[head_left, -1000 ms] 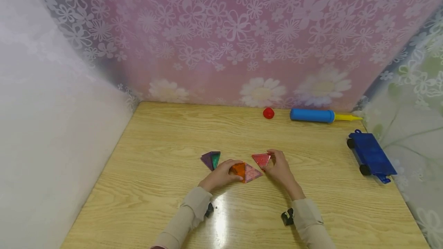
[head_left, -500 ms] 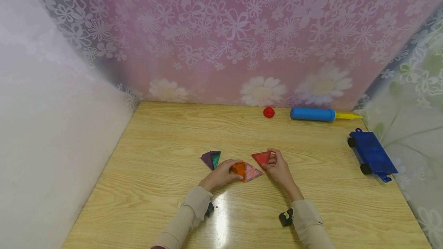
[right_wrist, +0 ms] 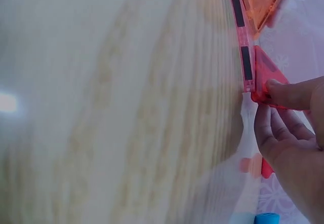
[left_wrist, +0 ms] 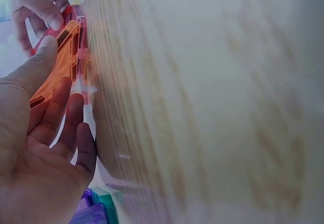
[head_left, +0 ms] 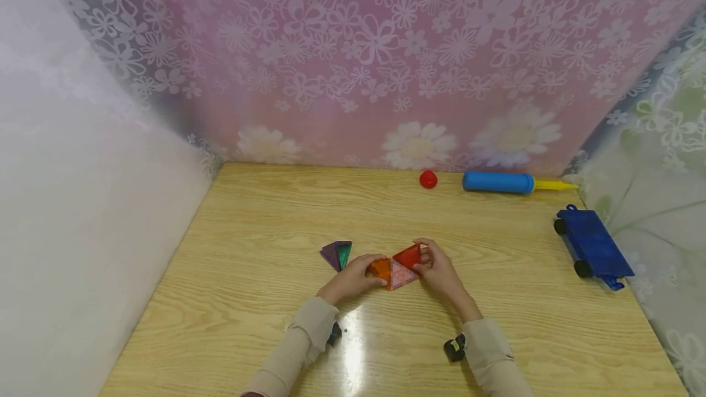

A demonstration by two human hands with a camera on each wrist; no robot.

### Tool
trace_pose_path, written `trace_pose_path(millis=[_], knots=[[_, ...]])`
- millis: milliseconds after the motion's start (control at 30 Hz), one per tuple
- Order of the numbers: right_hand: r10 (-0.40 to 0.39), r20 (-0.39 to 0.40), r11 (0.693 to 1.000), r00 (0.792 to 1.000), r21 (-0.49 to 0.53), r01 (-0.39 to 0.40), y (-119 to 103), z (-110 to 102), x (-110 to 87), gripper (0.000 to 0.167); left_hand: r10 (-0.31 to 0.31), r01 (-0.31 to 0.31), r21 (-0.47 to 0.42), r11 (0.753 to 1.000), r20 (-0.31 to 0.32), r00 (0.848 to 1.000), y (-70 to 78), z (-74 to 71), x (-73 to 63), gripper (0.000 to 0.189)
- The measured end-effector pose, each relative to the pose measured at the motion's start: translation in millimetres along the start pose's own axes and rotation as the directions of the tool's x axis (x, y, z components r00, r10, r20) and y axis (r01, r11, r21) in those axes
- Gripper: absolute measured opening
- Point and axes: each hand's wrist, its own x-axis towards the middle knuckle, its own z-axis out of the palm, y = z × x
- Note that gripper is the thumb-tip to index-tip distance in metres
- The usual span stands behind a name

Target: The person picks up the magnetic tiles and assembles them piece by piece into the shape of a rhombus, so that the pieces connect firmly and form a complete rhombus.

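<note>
Between thumb and fingers my left hand (head_left: 353, 278) holds an orange triangular magnetic tile (head_left: 381, 271), raised at a slant in the left wrist view (left_wrist: 63, 64). Against it, flat on the table, lies a pink triangular tile (head_left: 402, 275); its black magnet strips show in the right wrist view. My right hand (head_left: 439, 269) pinches a red triangular tile (head_left: 407, 256), tilted up along the pink tile's far edge. In the right wrist view the red tile (right_wrist: 266, 74) meets or nearly meets the pink one. Beyond my left hand sit purple (head_left: 330, 255) and green (head_left: 344, 252) triangular pieces.
A red dome-shaped piece (head_left: 428, 179) and a blue hand pump (head_left: 498, 182) with a yellow nozzle lie by the back wall. On the right is a blue wheeled toy trailer (head_left: 594, 244). Walls border the wooden table (head_left: 265, 207) at left, back and right.
My right hand has moved left with the red tile, tipping it up and bringing it to the pink tile's far edge. The left hand and orange tile stay in place.
</note>
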Motion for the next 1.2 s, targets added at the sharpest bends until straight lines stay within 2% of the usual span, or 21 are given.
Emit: trace_pose_path(millis=[367,667,967,1200], knots=[[-0.023,0.007,1.0,1.0,0.005,0.023,1,2,-2.7,0.059,0.005,-0.005,0.005,1.0,-0.013,1.0,3.8,-0.1,-1.6,0.059],[0.019,0.005,0.999,1.0,0.031,-0.019,-5,2,-6.7,0.04,-0.009,0.008,-0.012,1.0,-0.032,0.999,6.2,2.0,-0.8,0.059],[0.031,0.004,0.999,1.0,0.041,-0.031,-6,6,-9.5,0.035,-0.001,0.0,-0.033,0.999,-0.037,0.999,9.0,3.7,0.2,0.057],[0.029,0.008,0.995,1.0,0.091,-0.029,-8,11,-12.8,0.033,0.039,-0.04,-0.034,0.999,-0.026,0.999,10.3,4.0,2.8,0.055]])
